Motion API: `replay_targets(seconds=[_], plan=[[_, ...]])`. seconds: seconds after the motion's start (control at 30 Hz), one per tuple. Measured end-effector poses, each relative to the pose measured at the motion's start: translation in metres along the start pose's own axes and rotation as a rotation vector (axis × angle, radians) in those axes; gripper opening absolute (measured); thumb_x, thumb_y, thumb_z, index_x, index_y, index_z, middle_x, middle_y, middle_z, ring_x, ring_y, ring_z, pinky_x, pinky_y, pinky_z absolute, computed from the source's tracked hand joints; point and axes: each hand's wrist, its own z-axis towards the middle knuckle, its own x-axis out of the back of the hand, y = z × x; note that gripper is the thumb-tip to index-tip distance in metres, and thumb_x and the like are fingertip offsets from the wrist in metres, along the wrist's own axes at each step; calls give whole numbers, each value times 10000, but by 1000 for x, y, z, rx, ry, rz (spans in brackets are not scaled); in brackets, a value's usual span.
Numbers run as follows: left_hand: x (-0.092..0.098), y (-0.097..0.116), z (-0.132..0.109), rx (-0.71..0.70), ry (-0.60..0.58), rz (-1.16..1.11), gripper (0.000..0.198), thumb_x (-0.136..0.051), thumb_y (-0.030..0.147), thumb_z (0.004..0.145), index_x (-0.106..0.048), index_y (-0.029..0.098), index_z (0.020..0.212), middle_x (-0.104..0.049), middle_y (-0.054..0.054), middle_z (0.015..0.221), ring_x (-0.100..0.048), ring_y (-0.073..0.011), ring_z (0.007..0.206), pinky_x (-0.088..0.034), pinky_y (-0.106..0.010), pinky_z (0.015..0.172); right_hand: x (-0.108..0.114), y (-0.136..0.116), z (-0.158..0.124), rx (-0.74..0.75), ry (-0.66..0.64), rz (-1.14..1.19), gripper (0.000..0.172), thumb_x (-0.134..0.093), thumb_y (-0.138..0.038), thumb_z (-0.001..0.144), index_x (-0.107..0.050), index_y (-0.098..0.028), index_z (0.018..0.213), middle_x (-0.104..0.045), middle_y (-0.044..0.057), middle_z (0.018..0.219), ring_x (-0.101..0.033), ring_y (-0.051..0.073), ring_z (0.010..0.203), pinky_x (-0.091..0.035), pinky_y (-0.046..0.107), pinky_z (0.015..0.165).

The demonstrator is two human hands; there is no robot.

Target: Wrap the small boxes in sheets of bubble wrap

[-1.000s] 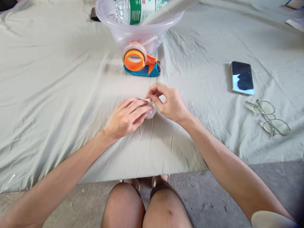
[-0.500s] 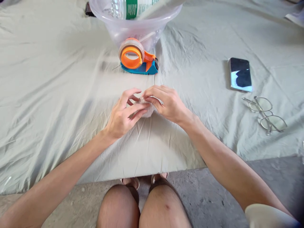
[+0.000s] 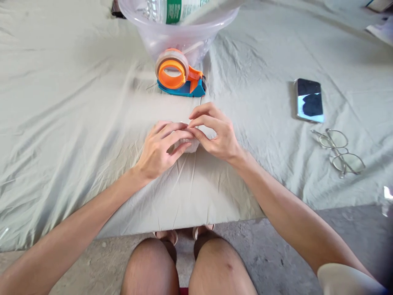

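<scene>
A small, whitish, translucent bundle (image 3: 191,146), seemingly wrapped in plastic, sits on the cloth-covered table between my hands. My left hand (image 3: 161,145) curves over it from the left, thumb low on its near side and fingers across its top. From the right, my right hand (image 3: 216,133) pinches thumb and forefinger together at the bundle's upper edge, its other fingers raised. What lies between those fingertips is too small to make out. Most of the bundle is hidden by my fingers. Just beyond stands an orange and blue tape dispenser (image 3: 196,87) with a roll of clear tape.
Behind the dispenser is a translucent plastic basin (image 3: 181,35) holding a bottle with a green label (image 3: 174,11). To the right lie a phone (image 3: 309,100) and wire-framed glasses (image 3: 348,162). The wrinkled pale tablecloth (image 3: 76,102) ends at the near edge above my knees.
My left fingers have come down flatter over the bundle. My right hand's fingers have lifted and spread a little, with thumb and forefinger still at the bundle. The view has shifted slightly.
</scene>
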Motion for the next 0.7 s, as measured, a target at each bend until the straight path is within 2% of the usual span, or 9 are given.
replay_targets(seconds=[0.1, 0.17, 0.27, 0.37, 0.5, 0.7], plan=[[-1, 0, -1, 89, 33, -61, 400, -816, 458, 1079, -596, 273, 1356, -826, -66, 1274, -771, -277, 1233, -594, -497, 1104, -1, 2, 0, 25, 11, 2, 128, -671, -312, 1090, -768, -296, 1007, -758, 70, 1159, -740, 263, 1056, -641, 521, 963], [-3, -2, -3, 137, 10, -153, 510, -812, 487, 1076, -507, 280, 1429, -797, -74, 1327, -771, -272, 1276, -607, -485, 1108, -2, 1, 1, 43, 11, 7, 116, -680, -295, 1084, -774, -300, 1017, -764, 62, 1135, -745, 256, 1029, -643, 510, 941], [-5, -8, -4, 161, -55, -275, 479, -741, 510, 1115, -476, 292, 1450, -748, -79, 1390, -781, -242, 1247, -636, -437, 1071, -1, -1, 1, 71, 10, 21, 115, -685, -290, 1087, -778, -301, 1021, -775, 52, 1112, -753, 243, 1004, -646, 488, 920], [-7, -13, -4, 169, -76, -337, 508, -733, 545, 1109, -475, 290, 1465, -725, -98, 1402, -761, -254, 1279, -634, -444, 1097, 1, -3, 2, 57, -21, 16, 133, -687, -331, 1096, -788, -303, 1015, -791, 48, 1108, -761, 241, 994, -650, 482, 911], [-6, -15, -2, 190, -111, -353, 489, -714, 549, 1115, -492, 289, 1466, -715, -106, 1405, -747, -255, 1290, -626, -446, 1111, 2, -4, 1, 21, -59, 5, 180, -681, -367, 1118, -808, -306, 1007, -817, 48, 1107, -781, 247, 1012, -653, 486, 954], [-6, -14, -1, 197, -126, -358, 481, -684, 572, 1132, -510, 281, 1474, -704, -107, 1413, -747, -240, 1273, -627, -428, 1097, 6, -4, -1, 65, -85, 31, 206, -672, -370, 1145, -828, -301, 1030, -847, 43, 1098, -795, 237, 1031, -649, 454, 963]])
